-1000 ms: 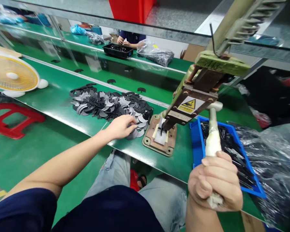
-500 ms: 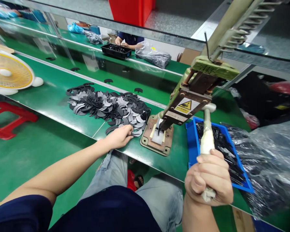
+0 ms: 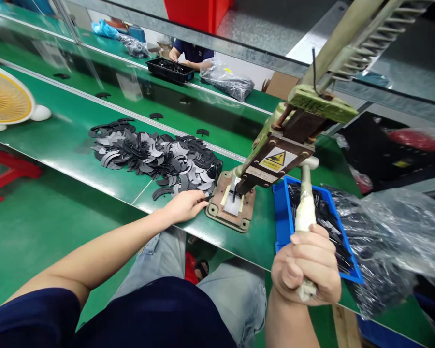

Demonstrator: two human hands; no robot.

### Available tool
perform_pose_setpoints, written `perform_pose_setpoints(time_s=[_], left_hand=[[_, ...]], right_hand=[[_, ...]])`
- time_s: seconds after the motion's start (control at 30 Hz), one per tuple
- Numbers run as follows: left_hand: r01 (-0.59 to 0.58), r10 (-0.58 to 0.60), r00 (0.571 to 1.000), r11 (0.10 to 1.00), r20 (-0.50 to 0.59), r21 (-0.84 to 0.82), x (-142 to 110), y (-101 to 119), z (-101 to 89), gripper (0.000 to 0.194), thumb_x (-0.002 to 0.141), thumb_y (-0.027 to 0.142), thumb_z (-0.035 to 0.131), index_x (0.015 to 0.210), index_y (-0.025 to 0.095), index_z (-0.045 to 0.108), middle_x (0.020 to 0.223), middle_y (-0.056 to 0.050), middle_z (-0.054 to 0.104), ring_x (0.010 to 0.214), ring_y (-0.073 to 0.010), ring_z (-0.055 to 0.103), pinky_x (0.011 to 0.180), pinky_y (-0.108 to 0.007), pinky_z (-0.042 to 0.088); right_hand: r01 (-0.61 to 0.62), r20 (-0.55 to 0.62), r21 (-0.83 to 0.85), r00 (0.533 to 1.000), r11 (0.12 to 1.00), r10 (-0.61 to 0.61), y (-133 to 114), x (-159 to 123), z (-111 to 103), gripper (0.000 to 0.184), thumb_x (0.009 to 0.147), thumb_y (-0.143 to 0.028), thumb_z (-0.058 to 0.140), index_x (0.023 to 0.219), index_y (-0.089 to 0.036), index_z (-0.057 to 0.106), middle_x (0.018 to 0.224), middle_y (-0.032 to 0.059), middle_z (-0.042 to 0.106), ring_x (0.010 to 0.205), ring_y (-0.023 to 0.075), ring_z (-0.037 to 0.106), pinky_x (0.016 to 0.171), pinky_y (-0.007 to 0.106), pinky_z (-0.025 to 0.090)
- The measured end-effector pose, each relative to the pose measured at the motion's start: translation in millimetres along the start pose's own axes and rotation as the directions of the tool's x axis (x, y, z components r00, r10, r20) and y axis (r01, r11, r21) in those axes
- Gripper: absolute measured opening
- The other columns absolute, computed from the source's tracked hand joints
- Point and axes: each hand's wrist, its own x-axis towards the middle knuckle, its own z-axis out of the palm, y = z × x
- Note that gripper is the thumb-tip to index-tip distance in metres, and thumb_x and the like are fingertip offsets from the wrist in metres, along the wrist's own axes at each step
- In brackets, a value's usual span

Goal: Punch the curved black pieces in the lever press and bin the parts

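My left hand (image 3: 188, 205) is pinched on a thin dark piece (image 3: 207, 198), probably one of the curved plastic parts, mostly hidden by the fingers. It is at the left edge of the press's base plate (image 3: 212, 210). Just beyond lies a heap of curved black and grey parts (image 3: 155, 154). My right hand (image 3: 308, 266) is wrapped round the cloth-covered lever (image 3: 305, 212) of the green hand press (image 3: 293, 123). Under the press head, a light grey metal plate (image 3: 232, 205) sits on the base, with a small black part against it.
A blue bin (image 3: 281, 217) of black strips stands right of the press, beside clear plastic bags (image 3: 391, 237). Several parts lie on the green belt behind. At left is a yellow fan (image 3: 7, 96). Across the belt, a co-worker's hands (image 3: 176, 55) are over a black tray (image 3: 170, 72).
My left hand has moved from the heap's near edge rightward to the press base, a dark piece in its fingers. The right hand still holds the lever; the view has shifted slightly.
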Motion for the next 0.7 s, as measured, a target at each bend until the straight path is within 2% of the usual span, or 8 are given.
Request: perform_pose_setpoints(time_s=[0.1, 0.2, 0.3, 0.4, 0.5, 0.57, 0.7], left_hand=[[0.092, -0.095, 0.995, 0.992, -0.026, -0.082, 3.7, -2.1, -4.3, 0.023, 0.101, 0.037, 0.059, 0.086, 0.02, 0.06, 0.076, -0.001, 0.062, 0.071, -0.0171, 0.059, 0.066, -0.027, 0.042], [0.172, -0.172, 0.985, 0.94, 0.027, -0.293, 20.6, -1.1, -14.9, 0.024, 0.1, 0.041, 0.058, 0.088, 0.02, 0.06, 0.075, 0.001, 0.063, 0.067, -0.0157, 0.057, 0.062, -0.026, 0.041], [0.168, -0.13, 0.985, 0.876, 0.115, -0.452, 50.1, 0.0, -15.7, 0.027, 0.096, 0.045, 0.061, 0.088, 0.019, 0.063, 0.075, 0.001, 0.065, 0.065, -0.0148, 0.058, 0.059, -0.025, 0.041], [0.172, -0.09, 0.978, 0.85, 0.186, -0.498, 80.2, 2.2, -5.9, 0.03, 0.093, 0.048, 0.065, 0.085, 0.018, 0.064, 0.075, 0.0, 0.068, 0.064, -0.0147, 0.062, 0.058, -0.024, 0.044], [0.235, -0.094, 0.954, 0.822, 0.285, -0.519, 100.4, 7.2, 3.4, 0.027, 0.094, 0.045, 0.066, 0.092, 0.018, 0.067, 0.076, -0.001, 0.071, 0.065, -0.0152, 0.068, 0.058, -0.022, 0.047], [0.266, -0.107, 0.941, 0.82, 0.32, -0.507, 107.8, 10.3, 6.3, 0.023, 0.094, 0.041, 0.067, 0.094, 0.018, 0.067, 0.075, 0.0, 0.071, 0.065, -0.0149, 0.07, 0.058, -0.021, 0.047], [0.282, -0.128, 0.937, 0.823, 0.324, -0.492, 114.1, 11.8, 7.8, 0.017, 0.094, 0.034, 0.067, 0.09, 0.018, 0.067, 0.073, 0.001, 0.069, 0.062, -0.0142, 0.069, 0.057, -0.021, 0.047]], right_hand=[[0.007, -0.016, -0.003, 1.0, 1.0, -0.007, 0.5, 0.7, 2.5, 0.038, 0.095, -0.035, 0.065, 0.065, -0.022, 0.046, 0.065, -0.0048, 0.057, 0.071, 0.0154, 0.065, 0.093, 0.055, 0.057], [0.032, -0.09, -0.005, 0.995, 0.999, -0.032, 1.8, 2.4, 9.9, 0.041, 0.095, -0.037, 0.066, 0.064, -0.022, 0.043, 0.062, -0.0061, 0.054, 0.067, 0.0141, 0.063, 0.092, 0.052, 0.057], [0.058, -0.166, -0.014, 0.984, 0.998, -0.059, 3.2, 4.2, 17.5, 0.047, 0.094, -0.04, 0.068, 0.062, -0.021, 0.039, 0.058, -0.0065, 0.05, 0.062, 0.0131, 0.06, 0.088, 0.048, 0.057], [0.068, -0.178, -0.014, 0.982, 0.998, -0.07, 5.0, 4.6, 19.8, 0.048, 0.093, -0.04, 0.069, 0.061, -0.021, 0.038, 0.057, -0.0061, 0.049, 0.06, 0.0131, 0.059, 0.086, 0.048, 0.056], [0.082, -0.172, -0.008, 0.982, 0.997, -0.082, 7.1, 3.9, 17.6, 0.047, 0.091, -0.038, 0.069, 0.06, -0.021, 0.038, 0.056, -0.0059, 0.048, 0.059, 0.0136, 0.058, 0.085, 0.048, 0.056], [0.073, -0.164, -0.009, 0.984, 0.997, -0.074, 8.2, 3.6, 16.3, 0.046, 0.09, -0.038, 0.069, 0.06, -0.022, 0.038, 0.056, -0.0056, 0.048, 0.058, 0.0146, 0.057, 0.084, 0.05, 0.056], [0.107, -0.178, 0.008, 0.979, 0.994, -0.104, 8.9, 3.8, 18.4, 0.041, 0.089, -0.033, 0.068, 0.061, -0.023, 0.04, 0.056, -0.0051, 0.045, 0.055, 0.0156, 0.053, 0.08, 0.051, 0.057]])
